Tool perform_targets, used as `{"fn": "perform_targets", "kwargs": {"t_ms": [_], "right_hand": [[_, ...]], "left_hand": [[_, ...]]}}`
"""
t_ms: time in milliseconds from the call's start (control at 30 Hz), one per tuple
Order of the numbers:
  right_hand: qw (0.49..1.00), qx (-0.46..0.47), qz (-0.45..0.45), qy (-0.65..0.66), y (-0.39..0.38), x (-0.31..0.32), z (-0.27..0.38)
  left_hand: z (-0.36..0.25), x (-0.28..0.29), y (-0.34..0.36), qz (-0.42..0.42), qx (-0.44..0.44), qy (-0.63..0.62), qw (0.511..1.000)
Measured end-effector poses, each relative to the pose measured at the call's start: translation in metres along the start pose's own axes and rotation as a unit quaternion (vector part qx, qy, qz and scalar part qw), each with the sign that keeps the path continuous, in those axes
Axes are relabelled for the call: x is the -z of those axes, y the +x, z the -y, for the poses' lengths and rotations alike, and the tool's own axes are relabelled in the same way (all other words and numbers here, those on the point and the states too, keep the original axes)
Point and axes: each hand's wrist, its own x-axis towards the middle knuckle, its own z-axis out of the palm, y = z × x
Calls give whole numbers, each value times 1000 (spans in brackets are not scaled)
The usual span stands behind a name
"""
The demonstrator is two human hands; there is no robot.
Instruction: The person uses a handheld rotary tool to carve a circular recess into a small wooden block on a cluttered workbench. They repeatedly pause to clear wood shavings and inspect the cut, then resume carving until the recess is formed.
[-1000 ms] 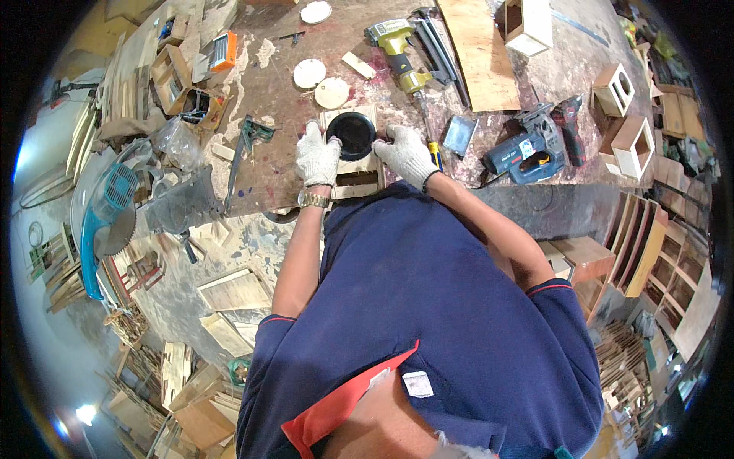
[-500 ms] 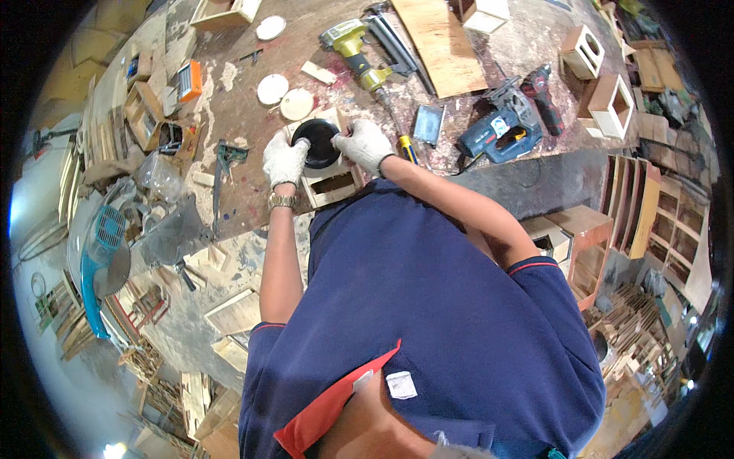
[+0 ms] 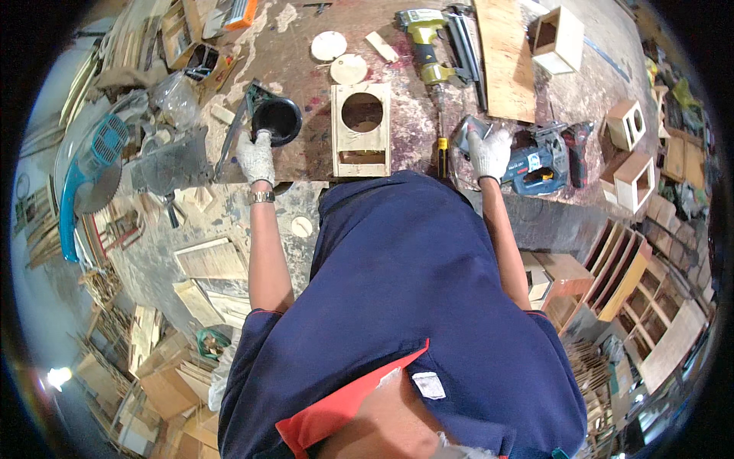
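My left hand [image 3: 256,157], in a white knit glove, is closed on the lower rim of a black round, bowl-like piece [image 3: 277,118] at the left of the bench. Between my hands a small pale wooden box [image 3: 341,142] lies near the bench's front edge. Its face has a round hole above a rectangular slot. My right hand [image 3: 492,154], also gloved, grips a small blue-grey rectangular piece [image 3: 466,131], which tilts up at the fingertips. That hand is just left of a blue jigsaw [image 3: 527,162].
A green-and-black power tool [image 3: 425,46], a yellow-handled screwdriver [image 3: 443,153] and a plywood strip [image 3: 505,61] lie on the bench. Wooden discs [image 3: 349,69] are behind the box. More small boxes [image 3: 558,42] stand at right. A teal circular saw [image 3: 95,164] is at left.
My left hand has carried the black round piece left, off the wooden box, uncovering its round hole. My right hand has moved right and taken hold of the blue-grey piece. The view has shifted.
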Motion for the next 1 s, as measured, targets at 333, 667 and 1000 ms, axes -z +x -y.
{"fn": "perform_targets", "kwargs": {"t_ms": [333,667,1000], "right_hand": [[994,-33,65,80,11,-16,9],[966,59,114,223,-5,58,61],[866,190,309,345,-53,69,117]], "left_hand": [[-42,-20,-84,-72,-269,73,958],[-87,-80,-84,217,-555,154,788],[-88,-77,-65,237,-221,-144,935]]}}
